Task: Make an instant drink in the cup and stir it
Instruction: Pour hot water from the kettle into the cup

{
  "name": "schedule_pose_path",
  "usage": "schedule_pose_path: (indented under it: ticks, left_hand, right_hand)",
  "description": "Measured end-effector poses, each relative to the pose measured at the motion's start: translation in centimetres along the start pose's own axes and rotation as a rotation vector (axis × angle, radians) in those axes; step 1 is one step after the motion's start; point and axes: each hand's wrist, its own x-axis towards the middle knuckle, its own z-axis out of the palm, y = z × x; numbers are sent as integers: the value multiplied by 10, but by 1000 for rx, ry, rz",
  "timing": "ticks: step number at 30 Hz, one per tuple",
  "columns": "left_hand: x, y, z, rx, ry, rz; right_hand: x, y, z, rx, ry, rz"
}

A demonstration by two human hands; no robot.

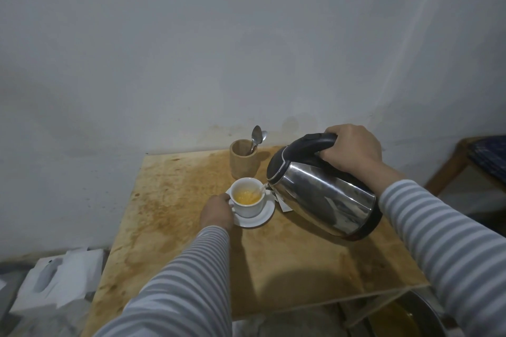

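Note:
A white cup (249, 207) stands on a white saucer (262, 218) near the middle of the stained wooden table (175, 200). Yellow-orange liquid fills part of the cup. My right hand (353, 148) grips the black handle of a steel kettle (323, 191), which is tilted left with its spout over the cup's rim; a thin stream of water runs into the cup. My left hand (216, 212) holds the cup's handle at the saucer's left edge. A white paper tag (282, 201) lies beside the saucer, partly under the kettle.
A wooden holder (243, 159) with two metal spoons (256, 137) stands behind the cup by the wall. White foam packing (57, 282) lies on the floor at the left. A wooden stool (471, 161) is at the far right, a metal bowl (410, 317) below the table's right corner.

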Motion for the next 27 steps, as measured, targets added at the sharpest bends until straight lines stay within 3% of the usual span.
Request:
schedule_pose_path:
  ticks: [27]
  left_hand:
    - [13, -6, 2, 5, -30, 13]
  right_hand:
    - [6, -6, 3, 19, -11, -39]
